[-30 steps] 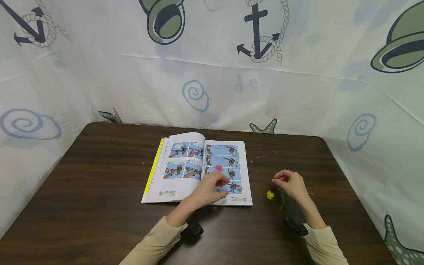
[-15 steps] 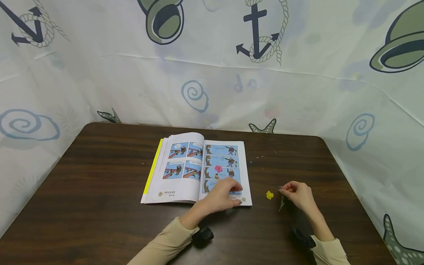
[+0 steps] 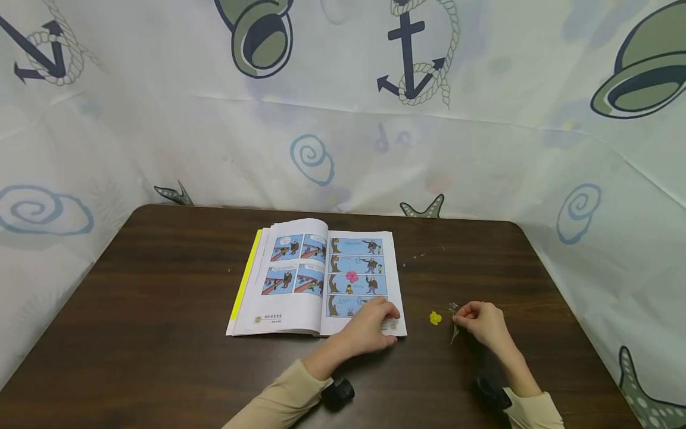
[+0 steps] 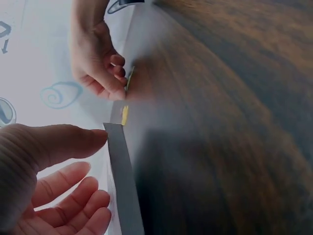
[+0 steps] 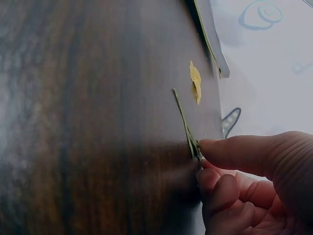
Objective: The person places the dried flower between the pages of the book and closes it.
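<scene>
– Firstly, right hand [image 3: 485, 325]?
– Narrow: pinching one green sprig [image 5: 184, 116] partway down its length, right of the yellow flower [image 3: 435, 318]; presumably to spare the sprig's purple bloom [image 3: 453, 306].
– Left hand [image 3: 370, 326]?
– Loosely spread at the near right corner of one open book [image 3: 302, 311], contact unclear; perhaps steadying it under one pink flower [image 3: 351, 277].

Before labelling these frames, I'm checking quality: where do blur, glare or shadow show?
Head: soft shadow below the left hand; left wrist: blurred grain on the table, dark shadow beside the book; right wrist: pale glare at left, dark shadow beside the right hand.
</scene>
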The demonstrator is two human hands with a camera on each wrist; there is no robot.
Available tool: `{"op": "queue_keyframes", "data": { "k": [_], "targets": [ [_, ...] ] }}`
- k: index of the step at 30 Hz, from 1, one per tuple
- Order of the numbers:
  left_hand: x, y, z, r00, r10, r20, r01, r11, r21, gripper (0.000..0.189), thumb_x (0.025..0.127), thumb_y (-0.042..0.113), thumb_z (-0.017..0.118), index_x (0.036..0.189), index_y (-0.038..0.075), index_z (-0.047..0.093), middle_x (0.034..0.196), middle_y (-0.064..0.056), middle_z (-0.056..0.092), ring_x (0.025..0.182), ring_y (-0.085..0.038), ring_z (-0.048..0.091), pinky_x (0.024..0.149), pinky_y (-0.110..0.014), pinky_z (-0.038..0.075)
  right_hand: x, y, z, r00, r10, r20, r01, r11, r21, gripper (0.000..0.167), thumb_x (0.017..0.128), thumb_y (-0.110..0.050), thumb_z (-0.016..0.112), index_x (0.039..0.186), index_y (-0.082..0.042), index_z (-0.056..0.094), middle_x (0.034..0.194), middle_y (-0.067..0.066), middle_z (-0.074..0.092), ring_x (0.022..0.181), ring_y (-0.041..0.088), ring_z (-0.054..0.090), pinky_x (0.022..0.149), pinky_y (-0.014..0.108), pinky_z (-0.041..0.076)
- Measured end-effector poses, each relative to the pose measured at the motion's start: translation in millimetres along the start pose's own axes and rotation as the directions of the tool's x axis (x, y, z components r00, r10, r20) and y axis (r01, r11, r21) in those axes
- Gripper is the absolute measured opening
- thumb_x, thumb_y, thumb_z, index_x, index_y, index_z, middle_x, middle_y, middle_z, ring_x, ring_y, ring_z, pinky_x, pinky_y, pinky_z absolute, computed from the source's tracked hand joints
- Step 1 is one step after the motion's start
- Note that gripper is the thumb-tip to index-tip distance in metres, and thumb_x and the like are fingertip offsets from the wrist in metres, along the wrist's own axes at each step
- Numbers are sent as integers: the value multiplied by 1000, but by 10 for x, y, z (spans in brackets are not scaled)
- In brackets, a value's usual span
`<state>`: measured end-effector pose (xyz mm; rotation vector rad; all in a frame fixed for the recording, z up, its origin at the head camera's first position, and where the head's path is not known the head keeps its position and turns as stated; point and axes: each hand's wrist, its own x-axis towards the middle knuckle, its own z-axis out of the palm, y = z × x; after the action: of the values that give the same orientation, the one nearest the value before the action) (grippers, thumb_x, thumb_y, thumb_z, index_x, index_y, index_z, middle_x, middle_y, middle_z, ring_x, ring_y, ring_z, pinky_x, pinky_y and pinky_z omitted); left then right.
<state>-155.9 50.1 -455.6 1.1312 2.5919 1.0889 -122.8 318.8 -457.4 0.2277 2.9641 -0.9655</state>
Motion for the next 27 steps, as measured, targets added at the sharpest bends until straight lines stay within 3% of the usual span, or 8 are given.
{"op": "queue_keyframes", "data": {
  "k": [6, 11, 19, 27],
  "targets": [
    [-17, 4, 57, 999, -34, -35, 36, 998, 54, 35, 66, 13, 82, 92, 7, 60, 87, 1, 50, 82, -11, 46, 73, -21, 43, -5, -8, 11, 1000, -24, -17, 24, 1000, -6, 12, 79, -6, 70, 71, 0, 64, 57, -1, 56, 50, 12, 48, 46, 26, 39],
    [-11, -2, 56, 999, -25, -31, 27, 996, 81, 33, 67, 12, 81, 92, 7, 60, 86, 2, 50, 82, -11, 46, 73, -21, 43, -7, -10, 6, 1000, -26, -9, 26, 1000, -8, 11, 78, -5, 69, 70, 1, 65, 58, 0, 58, 50, 11, 48, 47, 26, 40],
    [16, -23, 13, 1000, -24, 3, 24, 999, 48, 27, 72, 13, 79, 93, 5, 64, 87, 0, 54, 80, -10, 48, 73, -21, 44, -2, -24, -4, 1000, -23, -5, 22, 1000, -11, 9, 77, -5, 68, 70, 1, 65, 60, 2, 61, 53, 12, 48, 50, 27, 41],
    [37, -63, -15, 1000, 26, 9, -26, 999, 27, 23, 74, 9, 75, 95, 2, 68, 88, -3, 58, 79, -11, 53, 72, -19, 45, 0, -20, -4, 999, -46, -18, 45, 999, -24, 9, 76, -3, 68, 68, -1, 64, 59, 1, 60, 53, 12, 48, 53, 27, 41]
  ]
}}
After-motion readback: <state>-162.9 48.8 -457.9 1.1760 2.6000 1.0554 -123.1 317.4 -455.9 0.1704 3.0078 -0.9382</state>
